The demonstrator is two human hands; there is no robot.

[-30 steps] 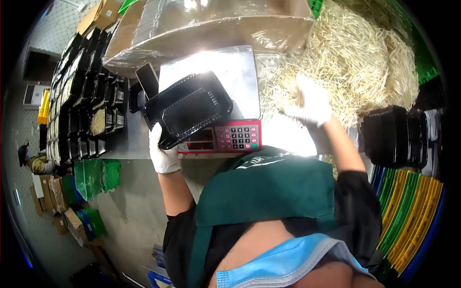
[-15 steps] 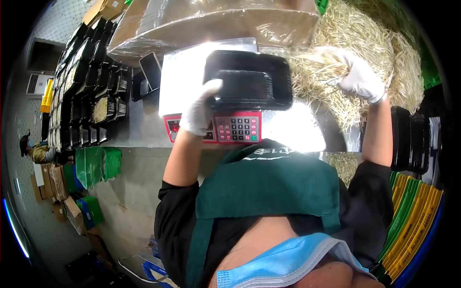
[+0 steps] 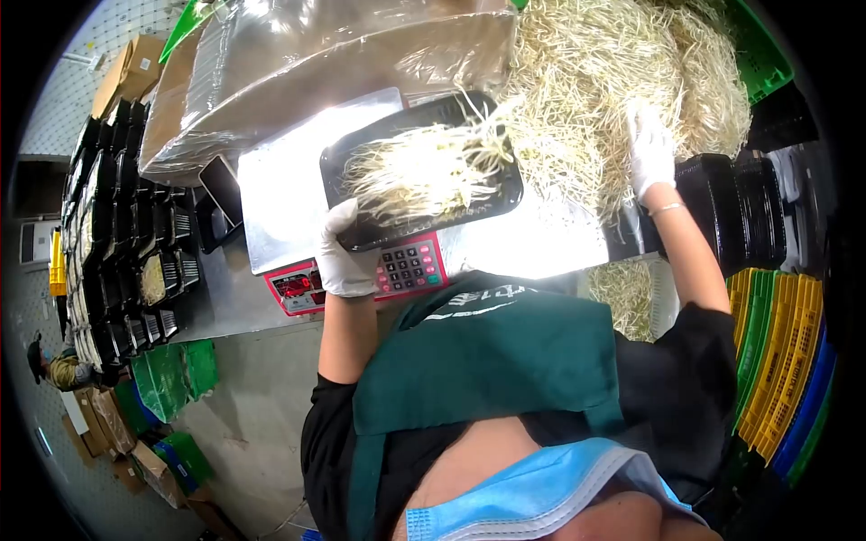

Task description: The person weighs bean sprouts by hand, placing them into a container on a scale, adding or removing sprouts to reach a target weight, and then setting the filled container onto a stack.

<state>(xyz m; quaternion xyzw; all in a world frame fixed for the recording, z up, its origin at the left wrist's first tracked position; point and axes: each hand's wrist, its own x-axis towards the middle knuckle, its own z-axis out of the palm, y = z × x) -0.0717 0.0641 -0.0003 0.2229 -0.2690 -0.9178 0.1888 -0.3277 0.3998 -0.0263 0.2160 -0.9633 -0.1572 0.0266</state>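
Metal table (image 3: 221,302) is gleaming; over its red-based scale (image 3: 410,268), left hand (image 3: 350,261) is gripping a black plastic tray (image 3: 437,113); right hand (image 3: 651,155), grip unclear, is touching pale sprouts (image 3: 573,81).

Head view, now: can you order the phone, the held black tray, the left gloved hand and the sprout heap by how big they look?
Largest to smallest:
1. Sprout heap
2. Held black tray
3. Left gloved hand
4. Phone
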